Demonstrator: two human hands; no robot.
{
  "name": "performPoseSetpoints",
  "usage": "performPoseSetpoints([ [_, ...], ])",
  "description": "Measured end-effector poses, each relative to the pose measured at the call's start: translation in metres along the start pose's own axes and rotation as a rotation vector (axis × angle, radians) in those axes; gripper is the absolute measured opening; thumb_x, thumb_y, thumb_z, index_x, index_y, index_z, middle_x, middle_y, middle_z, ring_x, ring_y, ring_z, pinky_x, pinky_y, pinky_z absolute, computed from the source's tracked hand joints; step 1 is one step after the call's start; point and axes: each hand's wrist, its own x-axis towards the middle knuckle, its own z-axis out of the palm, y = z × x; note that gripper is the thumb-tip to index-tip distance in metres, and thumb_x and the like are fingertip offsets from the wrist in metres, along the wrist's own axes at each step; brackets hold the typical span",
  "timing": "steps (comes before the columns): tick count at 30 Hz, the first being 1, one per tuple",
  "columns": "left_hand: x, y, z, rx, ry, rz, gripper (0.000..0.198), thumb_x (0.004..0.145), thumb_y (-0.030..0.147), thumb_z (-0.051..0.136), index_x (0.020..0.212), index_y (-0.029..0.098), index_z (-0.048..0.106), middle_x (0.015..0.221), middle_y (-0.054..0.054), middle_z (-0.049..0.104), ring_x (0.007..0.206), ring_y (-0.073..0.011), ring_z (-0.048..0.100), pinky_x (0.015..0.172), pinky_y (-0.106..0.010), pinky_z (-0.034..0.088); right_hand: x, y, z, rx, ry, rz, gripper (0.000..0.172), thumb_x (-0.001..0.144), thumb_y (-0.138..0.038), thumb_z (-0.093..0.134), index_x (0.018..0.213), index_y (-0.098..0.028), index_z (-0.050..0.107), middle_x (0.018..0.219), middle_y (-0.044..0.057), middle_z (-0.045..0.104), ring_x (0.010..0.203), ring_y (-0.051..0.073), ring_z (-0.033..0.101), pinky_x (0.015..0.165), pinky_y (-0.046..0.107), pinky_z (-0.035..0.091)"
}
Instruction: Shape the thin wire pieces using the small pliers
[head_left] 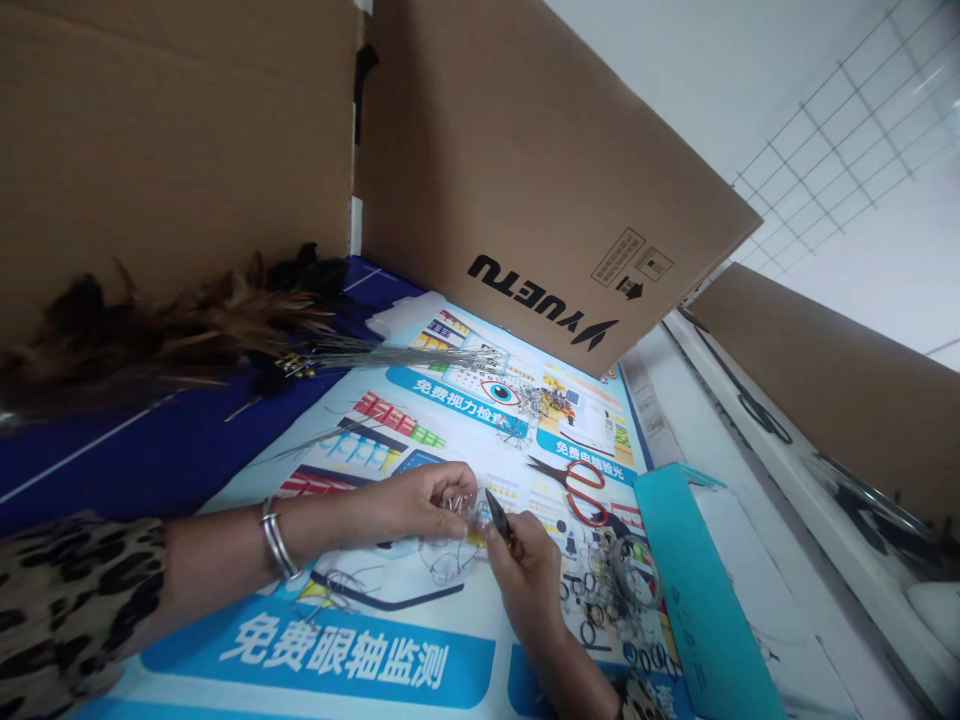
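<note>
My left hand (420, 500) is curled, pinching a small metal wire ring piece (456, 503) between its fingertips. A silver bangle (277, 545) sits on that wrist, below a leopard-print sleeve. My right hand (529, 565) is closed round small dark pliers (499, 515), whose tip points at the wire piece. Both hands hover over a printed poster (360, 640) that covers the table. Loose wire rings (600, 610) lie just right of my right hand.
Red-handled scissors (581, 490) lie beyond the hands. A bundle of dark feathers on wire stems (187, 325) lies at the left on blue cloth. A teal box lid (690, 590) sits at the right. Cardboard boxes (525, 170) wall off the back.
</note>
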Motion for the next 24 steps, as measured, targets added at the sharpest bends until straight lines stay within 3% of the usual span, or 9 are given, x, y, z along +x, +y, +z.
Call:
performPoseSetpoints([
  [11,-0.0010,0.0025,-0.0001,0.101,0.142,-0.054,0.024,0.075,0.036,0.062,0.089,0.016,0.061,0.064,0.003,0.050,0.053,-0.0089,0.040,0.048,-0.020,0.030,0.0005,0.0021,-0.0022,0.018,-0.006,0.020,0.022,0.082,-0.026,0.050,0.061,-0.018,0.047,0.060,-0.003,0.042,0.060,0.011,0.043,0.053,0.021,0.031],
  [16,-0.0007,0.0003,-0.0011,0.096,0.143,-0.073,0.023,0.074,0.033,0.063,0.089,0.015,0.063,0.060,0.003,0.049,0.048,-0.0075,0.035,0.045,-0.019,0.025,-0.0006,0.0017,-0.0012,0.007,-0.011,0.014,0.024,0.082,-0.025,0.050,0.059,-0.018,0.044,0.060,-0.003,0.042,0.059,0.010,0.043,0.053,0.021,0.030],
  [24,-0.0004,0.0035,0.0013,-0.033,0.103,-0.051,0.029,0.069,0.032,0.070,0.088,0.014,0.059,0.066,0.002,0.053,0.051,-0.0069,0.040,0.046,-0.018,0.030,-0.0018,0.0012,0.0010,-0.005,0.003,0.004,0.020,0.080,-0.022,0.051,0.060,-0.018,0.050,0.061,-0.002,0.046,0.059,0.010,0.043,0.050,0.021,0.028],
])
